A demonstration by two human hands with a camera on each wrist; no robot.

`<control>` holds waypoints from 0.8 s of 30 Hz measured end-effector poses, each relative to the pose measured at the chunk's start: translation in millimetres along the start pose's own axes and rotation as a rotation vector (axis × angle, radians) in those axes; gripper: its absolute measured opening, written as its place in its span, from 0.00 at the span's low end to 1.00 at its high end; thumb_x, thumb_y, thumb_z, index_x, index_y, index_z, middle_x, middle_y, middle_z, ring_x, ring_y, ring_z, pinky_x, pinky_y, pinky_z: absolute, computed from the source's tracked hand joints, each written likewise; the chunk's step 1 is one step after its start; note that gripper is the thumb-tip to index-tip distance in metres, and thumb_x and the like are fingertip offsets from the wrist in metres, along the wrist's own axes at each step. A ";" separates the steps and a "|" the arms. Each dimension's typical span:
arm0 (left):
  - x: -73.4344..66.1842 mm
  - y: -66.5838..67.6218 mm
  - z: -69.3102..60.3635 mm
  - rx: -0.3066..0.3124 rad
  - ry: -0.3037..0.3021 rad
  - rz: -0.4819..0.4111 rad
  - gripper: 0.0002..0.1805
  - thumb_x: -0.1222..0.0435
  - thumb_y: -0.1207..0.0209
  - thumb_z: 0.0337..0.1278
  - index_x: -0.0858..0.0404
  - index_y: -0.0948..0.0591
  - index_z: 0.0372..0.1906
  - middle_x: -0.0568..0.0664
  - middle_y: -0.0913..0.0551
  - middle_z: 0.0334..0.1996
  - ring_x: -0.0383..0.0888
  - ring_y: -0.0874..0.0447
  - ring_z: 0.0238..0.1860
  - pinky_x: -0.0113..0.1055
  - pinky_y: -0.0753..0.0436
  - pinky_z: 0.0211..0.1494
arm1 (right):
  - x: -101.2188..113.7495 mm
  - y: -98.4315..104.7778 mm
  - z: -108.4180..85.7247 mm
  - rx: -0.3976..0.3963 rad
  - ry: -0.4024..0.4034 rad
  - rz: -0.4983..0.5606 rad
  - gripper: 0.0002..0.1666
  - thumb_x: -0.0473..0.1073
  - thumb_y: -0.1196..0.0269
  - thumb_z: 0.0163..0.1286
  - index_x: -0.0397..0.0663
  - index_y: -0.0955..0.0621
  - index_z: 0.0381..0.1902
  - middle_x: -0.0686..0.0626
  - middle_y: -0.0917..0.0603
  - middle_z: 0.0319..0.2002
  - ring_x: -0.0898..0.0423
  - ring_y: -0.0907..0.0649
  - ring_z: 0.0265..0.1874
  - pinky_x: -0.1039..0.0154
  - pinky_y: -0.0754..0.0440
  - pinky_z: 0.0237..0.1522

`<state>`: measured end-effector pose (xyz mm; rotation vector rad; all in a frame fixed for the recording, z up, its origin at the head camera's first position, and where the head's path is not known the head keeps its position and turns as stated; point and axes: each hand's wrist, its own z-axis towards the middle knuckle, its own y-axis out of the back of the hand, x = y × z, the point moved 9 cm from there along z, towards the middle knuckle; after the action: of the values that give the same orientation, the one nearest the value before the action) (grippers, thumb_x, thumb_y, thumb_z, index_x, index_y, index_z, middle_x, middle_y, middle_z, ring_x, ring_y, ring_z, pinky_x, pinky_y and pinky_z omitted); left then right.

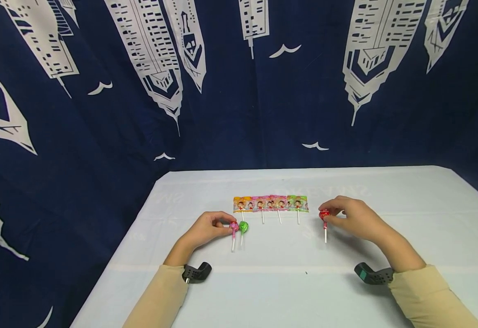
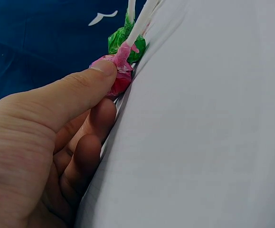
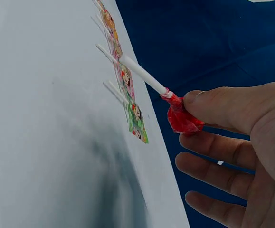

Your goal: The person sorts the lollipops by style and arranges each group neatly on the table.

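Note:
Between thumb and fingers my left hand [image 1: 211, 229] pinches the wrapped head of a pink lollipop [image 1: 233, 227], its white stick pointing toward me. Right beside it on the table is a green lollipop [image 1: 243, 227], also seen behind the pink one in the left wrist view. My right hand [image 1: 355, 217] holds a red lollipop [image 3: 182, 116] by its head, above the table, with the stick free. Farther back lies a row of flat-wrapped lollipops: an orange one [image 1: 242, 204], pink ones [image 1: 269, 203] and a green one [image 1: 298, 203], sticks toward me.
A white cloth covers the table [image 1: 288, 300]. Behind it hangs a dark blue curtain [image 1: 230, 127] printed with white buildings and birds. Each wrist wears a black device, one on the left [image 1: 197, 272] and one on the right [image 1: 373, 274]. A small dark speck [image 1: 306, 273] marks the cloth.

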<state>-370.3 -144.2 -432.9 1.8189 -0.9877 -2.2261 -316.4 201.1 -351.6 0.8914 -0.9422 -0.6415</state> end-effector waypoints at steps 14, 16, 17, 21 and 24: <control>-0.3 0.0 0.7 0.000 -0.006 0.004 0.16 0.63 0.28 0.53 0.56 0.13 0.48 0.43 0.25 0.19 0.37 0.31 0.23 0.28 0.31 0.28 | 19.3 0.7 4.8 -0.055 0.027 0.013 0.12 0.40 0.30 0.63 0.52 0.13 0.45 0.60 0.16 0.36 0.67 0.19 0.34 0.54 0.17 0.44; -0.2 0.1 0.9 0.000 -0.005 0.005 0.16 0.63 0.28 0.53 0.56 0.13 0.48 0.43 0.24 0.19 0.36 0.31 0.23 0.28 0.31 0.28 | 22.9 -1.4 6.3 -0.057 0.038 0.017 0.12 0.41 0.30 0.63 0.53 0.13 0.45 0.60 0.16 0.36 0.67 0.19 0.34 0.55 0.17 0.44; 0.1 0.1 0.8 0.000 -0.003 0.002 0.16 0.63 0.28 0.53 0.57 0.13 0.48 0.43 0.25 0.19 0.36 0.31 0.23 0.28 0.31 0.28 | 24.3 -2.9 7.1 -0.054 0.041 0.020 0.12 0.41 0.30 0.63 0.54 0.13 0.45 0.60 0.16 0.36 0.67 0.19 0.34 0.55 0.17 0.44; -0.2 0.0 0.4 0.002 0.002 0.003 0.15 0.63 0.28 0.53 0.56 0.13 0.48 0.43 0.25 0.19 0.36 0.31 0.23 0.28 0.32 0.28 | 31.4 -9.1 10.3 -0.038 0.068 0.031 0.12 0.40 0.30 0.63 0.55 0.13 0.45 0.60 0.16 0.37 0.67 0.19 0.34 0.54 0.17 0.43; -1.0 0.1 0.4 0.002 -0.002 0.010 0.15 0.62 0.28 0.53 0.56 0.13 0.48 0.43 0.25 0.19 0.36 0.31 0.23 0.28 0.32 0.28 | 36.3 -12.2 13.2 -0.033 0.081 0.025 0.13 0.39 0.29 0.62 0.56 0.13 0.45 0.61 0.16 0.37 0.66 0.18 0.34 0.54 0.18 0.43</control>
<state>-370.4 -143.6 -431.9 1.8086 -0.9985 -2.2222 -312.5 161.6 -343.4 0.8688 -0.8662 -0.5935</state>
